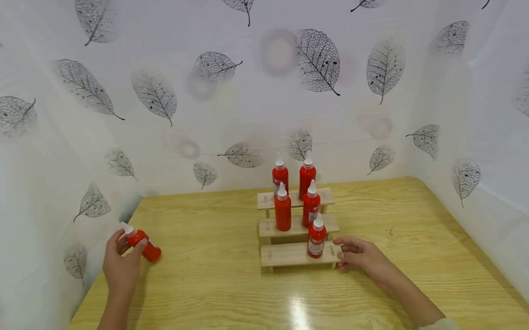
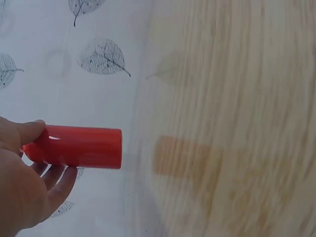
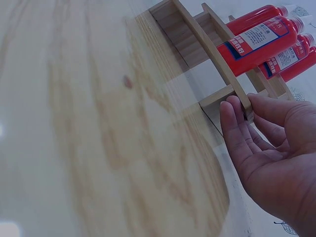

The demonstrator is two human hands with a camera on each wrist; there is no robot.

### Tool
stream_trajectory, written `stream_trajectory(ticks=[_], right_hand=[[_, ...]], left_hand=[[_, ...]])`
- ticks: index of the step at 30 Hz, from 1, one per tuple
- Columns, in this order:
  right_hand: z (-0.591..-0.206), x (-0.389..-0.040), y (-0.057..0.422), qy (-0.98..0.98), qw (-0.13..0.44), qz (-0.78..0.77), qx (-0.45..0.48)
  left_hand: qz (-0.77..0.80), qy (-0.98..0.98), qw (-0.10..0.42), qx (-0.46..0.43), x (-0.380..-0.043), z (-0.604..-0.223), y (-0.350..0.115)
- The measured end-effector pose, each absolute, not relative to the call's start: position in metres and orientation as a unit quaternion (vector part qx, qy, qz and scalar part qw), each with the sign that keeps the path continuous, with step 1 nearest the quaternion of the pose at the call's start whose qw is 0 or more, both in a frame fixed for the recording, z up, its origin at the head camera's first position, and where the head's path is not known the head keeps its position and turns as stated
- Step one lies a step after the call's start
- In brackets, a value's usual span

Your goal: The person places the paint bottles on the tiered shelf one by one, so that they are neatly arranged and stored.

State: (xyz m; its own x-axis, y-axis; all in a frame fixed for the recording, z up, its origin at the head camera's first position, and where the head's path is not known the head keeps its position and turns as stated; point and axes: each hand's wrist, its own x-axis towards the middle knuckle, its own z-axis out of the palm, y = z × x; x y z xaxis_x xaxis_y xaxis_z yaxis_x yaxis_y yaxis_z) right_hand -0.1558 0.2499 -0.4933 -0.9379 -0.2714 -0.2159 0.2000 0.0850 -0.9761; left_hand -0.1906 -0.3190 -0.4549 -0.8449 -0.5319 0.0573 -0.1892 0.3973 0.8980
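My left hand [image 1: 122, 264] holds a red squeeze bottle [image 1: 144, 245] with a white nozzle cap at the left of the table. The bottle is tilted, its cap toward the upper left; in the left wrist view its plain red base end points right, over the tabletop's edge area. At the centre stands a three-step wooden rack [image 1: 282, 255]. My right hand [image 1: 364, 260] grips the right end of its lowest step between thumb and fingers. On that step, near the hand, one labelled red bottle [image 1: 316, 243] stands upright.
Two more red bottles, one left [image 1: 283, 215] and one right [image 1: 311, 210], stand on the middle step. Behind them, another pair [image 1: 307, 178] occupies the top step. The wooden table [image 1: 208, 287] is bordered by leaf-patterned white sheets [image 1: 252, 106] at the back and sides.
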Motion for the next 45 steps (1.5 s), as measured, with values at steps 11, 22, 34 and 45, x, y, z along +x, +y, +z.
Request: stream_trajectory(ticks=[11,22,34,45], right_hand=[[-0.492,-0.155,0.250,0.720,0.175,-0.671,-0.021],[-0.496,-0.155,0.249,0.726,0.174,-0.665,-0.012],[-0.498,-0.157,0.251,0.723,0.174,-0.668,-0.015],[-0.496,-0.157,0.250,0.721,0.177,-0.670,-0.013]], left_hand=[[-0.565,-0.800,0.172,0.102,-0.179,-0.441,-0.270],[-0.581,-0.807,0.098,0.033,-0.166,-0.426,-0.211],[-0.605,-0.794,0.045,-0.052,-0.167,-0.432,-0.151],[-0.593,-0.788,0.057,-0.154,-0.169,-0.433,-0.096]])
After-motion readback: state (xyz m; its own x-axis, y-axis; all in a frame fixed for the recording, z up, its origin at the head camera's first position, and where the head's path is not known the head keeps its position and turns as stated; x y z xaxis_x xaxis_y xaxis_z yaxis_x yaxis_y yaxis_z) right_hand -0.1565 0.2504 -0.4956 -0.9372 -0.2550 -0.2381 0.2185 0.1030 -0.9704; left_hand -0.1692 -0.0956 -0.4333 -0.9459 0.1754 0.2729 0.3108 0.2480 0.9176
